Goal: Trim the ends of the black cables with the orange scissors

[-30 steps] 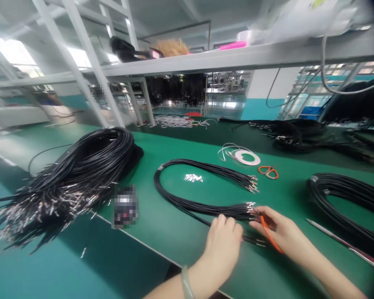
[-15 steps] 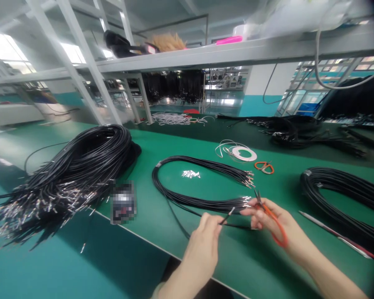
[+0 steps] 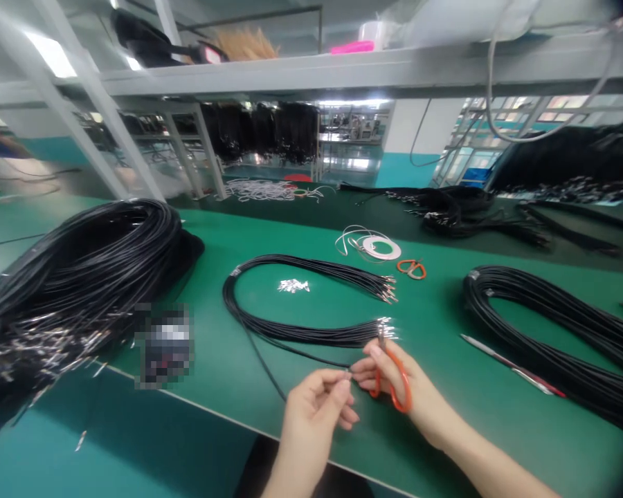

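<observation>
Black cable [image 3: 264,364] slants from the looped bundle [image 3: 311,335] toward the green table's [image 3: 436,346] front edge, into our nearer left hand [image 3: 309,418], its thumb and finger pinching; just rightward, our right hand [image 3: 424,400] grips orange-handled scissors [image 3: 405,395], tips pointing away from that edge.

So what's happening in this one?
At a green table, a person's left hand pinches the end of a thin black cable. The right hand holds orange-handled scissors, its fingers close to the same end. Behind them lies a curved bundle of black cables beside small white pieces.
</observation>
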A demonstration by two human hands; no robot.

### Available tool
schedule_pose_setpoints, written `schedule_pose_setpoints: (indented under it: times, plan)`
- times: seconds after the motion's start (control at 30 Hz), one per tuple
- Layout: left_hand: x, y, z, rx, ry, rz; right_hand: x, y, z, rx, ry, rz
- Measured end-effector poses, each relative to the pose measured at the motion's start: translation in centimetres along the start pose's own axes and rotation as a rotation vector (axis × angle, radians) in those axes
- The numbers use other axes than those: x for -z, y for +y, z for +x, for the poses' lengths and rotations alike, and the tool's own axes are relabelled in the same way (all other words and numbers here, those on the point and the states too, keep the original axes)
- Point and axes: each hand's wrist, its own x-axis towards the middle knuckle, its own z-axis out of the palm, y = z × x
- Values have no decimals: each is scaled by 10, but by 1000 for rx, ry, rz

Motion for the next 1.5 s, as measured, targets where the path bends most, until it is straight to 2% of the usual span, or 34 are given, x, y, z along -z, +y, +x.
schedule_pose_setpoints:
  times: [0.07, 0.13, 0.2, 0.27, 0.4, 0.53, 0.6, 0.73, 1.13, 1.4, 1.5]
  plan:
    - [3, 6, 0, 16, 5, -12, 6, -4, -1, 128, 56, -141]
    - [7, 9, -1, 15, -52, -3, 10, -9, -6, 209, -1, -271]
    - [10, 9, -3, -23, -119, 28, 12, -15, -13, 199, -143, -385]
    - [12, 6, -5, -69, -119, 112, 12, -20, -20, 168, -251, -501]
    - [15, 3, -7, -70, -44, 341, 9, -24, -24, 90, -298, -634]
    - [15, 6, -7, -187, -113, 344, 6, -20, -24, 84, -324, -664]
    - [15, 7, -5, -144, -137, 286, 4, -18, -25, 94, -334, -673]
    - [13, 8, -4, -29, -100, 238, 0, -16, -27, 119, -334, -710]
    - [9, 4, -7, -149, -123, 242, -2, -11, -27, 175, -313, -816]
    - [9, -6, -7, -95, -94, 182, -2, -9, -24, 178, -319, -866]
    - [10, -11, -8, -124, -71, 203, -1, -6, -24, 190, -323, -887]
